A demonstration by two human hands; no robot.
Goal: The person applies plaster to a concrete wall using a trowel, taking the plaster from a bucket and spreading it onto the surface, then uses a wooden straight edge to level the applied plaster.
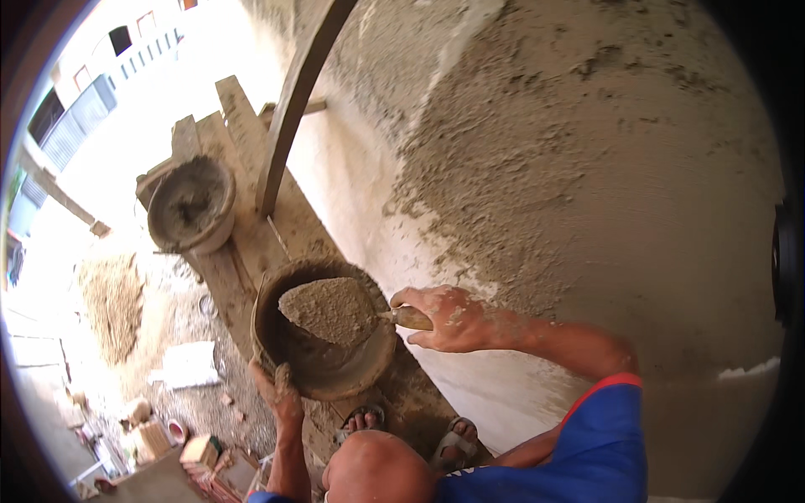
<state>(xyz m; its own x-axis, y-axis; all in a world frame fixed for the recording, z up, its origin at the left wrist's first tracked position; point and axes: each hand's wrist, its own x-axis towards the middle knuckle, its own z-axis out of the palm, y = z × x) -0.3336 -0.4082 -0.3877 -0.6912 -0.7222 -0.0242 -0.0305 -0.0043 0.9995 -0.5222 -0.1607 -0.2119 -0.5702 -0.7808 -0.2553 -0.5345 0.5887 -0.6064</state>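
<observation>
My right hand [449,318] is closed round the wooden handle of a trowel [408,318]. Wet grey mortar [331,310] is heaped on its blade, which is over the mouth of a round mortar tub [335,388]. The mortar covers most of the blade. My left hand [279,387] grips the tub's near left rim, with part of its fingers hidden. More mortar lies in the bottom of the tub and is caked on its rim. The wall [511,168] to my right carries rough, freshly spread mortar, smoother toward the far right.
I am on a narrow wooden plank platform [243,260]. A second tub [193,201] of mortar stands farther along it, beside a slanting wooden post [293,109]. Below on the left are a sand heap [111,306], a white sheet or bag [189,364] and scattered bricks [201,451].
</observation>
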